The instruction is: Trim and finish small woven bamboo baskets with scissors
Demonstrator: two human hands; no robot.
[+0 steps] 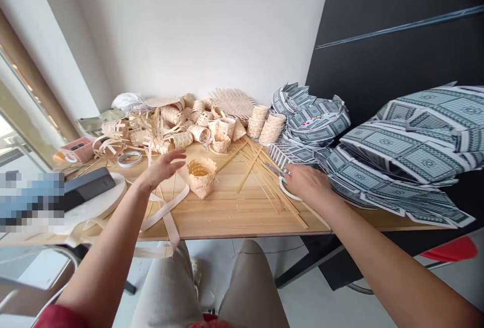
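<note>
A small woven basket [202,185] of pale strips stands upright on the wooden table [227,210], its top open toward me. Just to its left, my left hand [162,167] hovers with fingers stretched out and nothing in it. Over on the right, my right hand [307,181] is closed around a pair of scissors [276,170]; the blades point left and away, and a white handle loop shows below my fingers. Thin flat strips [264,181] fan out on the table beneath the scissors. How my fingertips sit in the handles is hidden.
Several small woven baskets [221,142] and loose strips crowd the back. Folded playing-card pieces [401,166] pile up at right. A strip roll [117,192] with a dark box [88,186], a tape roll [129,159] and a pink container [80,150] lie left. A pale ribbon [172,227] hangs over the front edge.
</note>
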